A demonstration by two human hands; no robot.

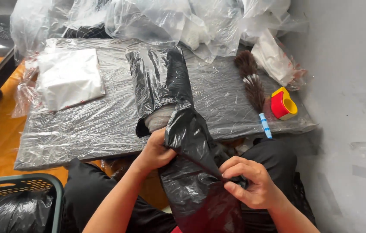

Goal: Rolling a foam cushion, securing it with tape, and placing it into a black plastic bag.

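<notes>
Your right hand (252, 183) pinched the black bag (191, 172) over your lap; left hand (157, 151) gripped its mouth at the table (83, 133) edge, around a grey bundle (159, 118). I'd have kept the mouth taut so the plastic couldn't snag.

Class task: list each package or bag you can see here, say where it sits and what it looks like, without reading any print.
Black plastic bag: centre, glossy, crumpled, gripped by left hand and right hand.
White flat packet: left on the wrapped table, squarish, in clear film.
Clear bags: heaped along the far edge, some holding white contents.
Black bag: in the green basket, bottom left.
</notes>
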